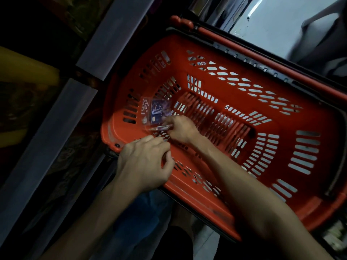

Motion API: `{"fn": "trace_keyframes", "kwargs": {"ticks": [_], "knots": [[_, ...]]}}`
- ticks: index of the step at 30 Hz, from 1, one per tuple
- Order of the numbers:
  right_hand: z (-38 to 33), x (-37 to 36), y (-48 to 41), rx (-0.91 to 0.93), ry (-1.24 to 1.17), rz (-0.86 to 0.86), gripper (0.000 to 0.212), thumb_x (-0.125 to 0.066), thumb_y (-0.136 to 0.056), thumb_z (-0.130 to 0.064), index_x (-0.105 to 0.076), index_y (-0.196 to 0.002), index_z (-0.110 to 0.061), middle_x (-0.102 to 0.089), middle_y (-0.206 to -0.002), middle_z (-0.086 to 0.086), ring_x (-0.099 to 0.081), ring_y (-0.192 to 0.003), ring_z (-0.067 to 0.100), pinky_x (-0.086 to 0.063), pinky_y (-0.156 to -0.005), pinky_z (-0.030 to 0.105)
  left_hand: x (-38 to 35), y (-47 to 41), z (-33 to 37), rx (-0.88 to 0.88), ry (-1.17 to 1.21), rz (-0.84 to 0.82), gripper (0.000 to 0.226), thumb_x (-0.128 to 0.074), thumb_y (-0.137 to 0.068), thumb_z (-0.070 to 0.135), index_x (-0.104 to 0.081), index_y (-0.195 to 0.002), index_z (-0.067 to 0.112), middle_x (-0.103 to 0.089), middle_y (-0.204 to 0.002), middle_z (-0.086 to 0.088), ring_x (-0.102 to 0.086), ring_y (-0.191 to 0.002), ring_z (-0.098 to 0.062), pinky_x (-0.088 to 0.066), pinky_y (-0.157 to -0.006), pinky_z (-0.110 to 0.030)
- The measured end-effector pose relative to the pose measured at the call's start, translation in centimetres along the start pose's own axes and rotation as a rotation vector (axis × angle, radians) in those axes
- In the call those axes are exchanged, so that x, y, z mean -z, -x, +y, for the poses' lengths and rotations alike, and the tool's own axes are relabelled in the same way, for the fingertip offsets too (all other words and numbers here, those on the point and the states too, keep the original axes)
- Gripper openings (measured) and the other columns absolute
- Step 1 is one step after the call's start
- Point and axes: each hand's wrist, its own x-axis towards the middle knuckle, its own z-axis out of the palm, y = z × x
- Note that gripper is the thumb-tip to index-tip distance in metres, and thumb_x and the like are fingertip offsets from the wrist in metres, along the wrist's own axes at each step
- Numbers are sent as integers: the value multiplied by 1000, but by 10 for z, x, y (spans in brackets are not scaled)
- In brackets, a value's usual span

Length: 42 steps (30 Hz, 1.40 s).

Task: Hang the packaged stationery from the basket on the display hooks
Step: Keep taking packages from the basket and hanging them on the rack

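A red slotted shopping basket [262,59] fills the middle of the head view. Inside its left end my right hand [181,129] pinches a clear blister pack of stationery [156,112] with a blue and purple card, holding it upright against the basket's end wall. A second thin pack lies edge-on just under my right fingers. My left hand [145,163] hovers over the basket's near rim, fingers curled, with nothing visible in it. No display hooks are in view.
Grey shelf edges [78,117] run diagonally along the left, with dark stock and a yellow item [20,72] behind them. The basket's red and black handle [253,53] lies along its far side. Pale floor [281,19] shows at the top right.
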Motion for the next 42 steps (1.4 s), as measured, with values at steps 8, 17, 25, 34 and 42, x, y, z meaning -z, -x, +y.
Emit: {"fn": "trace_keyframes", "kwargs": {"ticks": [8, 17, 25, 34, 42], "knots": [[-5, 12, -30, 109, 57, 148, 12, -78, -85, -31, -84, -95, -26, -32, -154, 20, -28, -142, 36, -35, -113, 33, -1, 0, 0, -4, 0, 47, 26, -46, -88, 39, -55, -70, 22, -58, -73, 5, -61, -75, -20, -30, -60, -29], [-7, 12, -42, 91, -72, 135, 10, -82, -83, -31, -84, -87, -23, -40, -144, 15, -53, -116, 19, -45, -98, 23, -3, 1, -2, -9, -2, 60, 25, -45, -89, 40, -54, -71, 24, -56, -73, 8, -57, -73, -17, -25, -61, -28], [4, 17, -20, 56, 142, 66, 26, -60, -86, -40, -78, -89, -21, -74, -93, 7, -68, -89, 32, -53, -73, 37, -6, 1, -2, -2, -24, 49, 28, -44, -89, 41, -57, -72, 22, -58, -75, 7, -60, -76, -18, -28, -61, -28], [44, 52, 67, -295, 42, 50, 42, -62, -85, -45, -77, -95, -6, -77, -97, 19, -73, -89, 35, -51, -71, 36, -5, 0, -1, 4, -48, 16, 32, -42, -88, 44, -62, -73, 25, -63, -76, 9, -64, -79, -15, -40, -60, -29], [33, 118, 160, -379, -108, 260, 47, -80, -84, -31, -69, -130, -25, -77, -116, 8, -69, -111, 29, -50, -86, 35, 0, 0, 1, 41, -33, -93, 48, -29, -90, 52, -69, -89, 26, -69, -93, 8, -65, -95, -18, -50, -79, -36]]}}
